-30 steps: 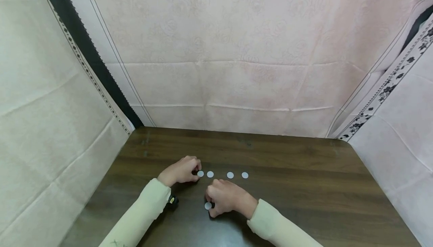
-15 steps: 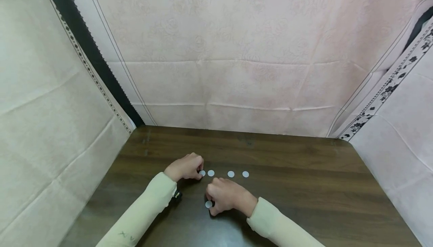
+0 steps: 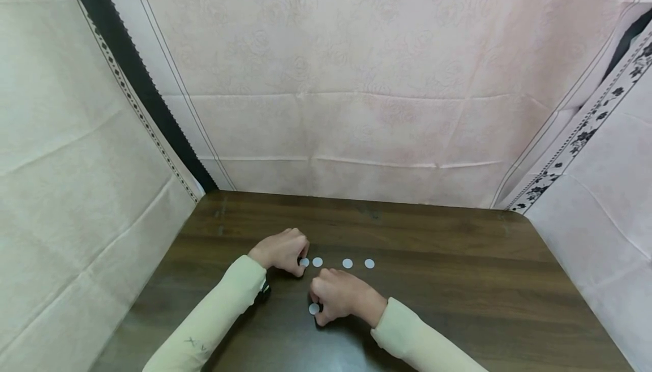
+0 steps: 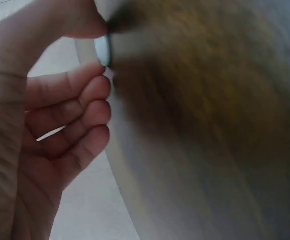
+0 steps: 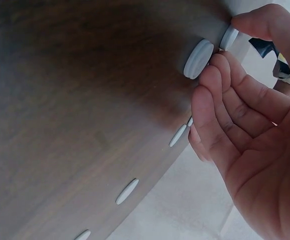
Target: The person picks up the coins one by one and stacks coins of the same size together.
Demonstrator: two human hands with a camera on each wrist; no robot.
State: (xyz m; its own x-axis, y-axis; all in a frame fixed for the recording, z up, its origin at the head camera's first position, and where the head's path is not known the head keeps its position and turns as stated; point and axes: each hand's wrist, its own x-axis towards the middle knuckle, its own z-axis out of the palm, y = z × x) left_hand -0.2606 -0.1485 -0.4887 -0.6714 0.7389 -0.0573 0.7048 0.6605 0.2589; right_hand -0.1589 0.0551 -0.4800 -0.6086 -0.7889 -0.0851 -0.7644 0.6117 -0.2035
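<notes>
Slightly right of where it was a second ago, my left hand (image 3: pixel 281 248) has nudged its end disc (image 3: pixel 304 262) a little closer to the neighbour disc (image 3: pixel 318 261). It pinches that disc between thumb and finger at the bench (image 3: pixel 458 270). My right hand (image 3: pixel 340 294) has kept its place, closer to my body, pinching its own disc (image 3: pixel 313 308) at the fingertips. Rightward from my left hand, past the neighbour, lie a third disc (image 3: pixel 347 263) and a fourth disc (image 3: pixel 369 263). Just beside my right fingers is a thick disc (image 5: pixel 198 59), perhaps two stacked; touching, I can't tell. I judge I'm lining up the row's left end; next seems to call for a steady adjustment, then a clean release.
</notes>
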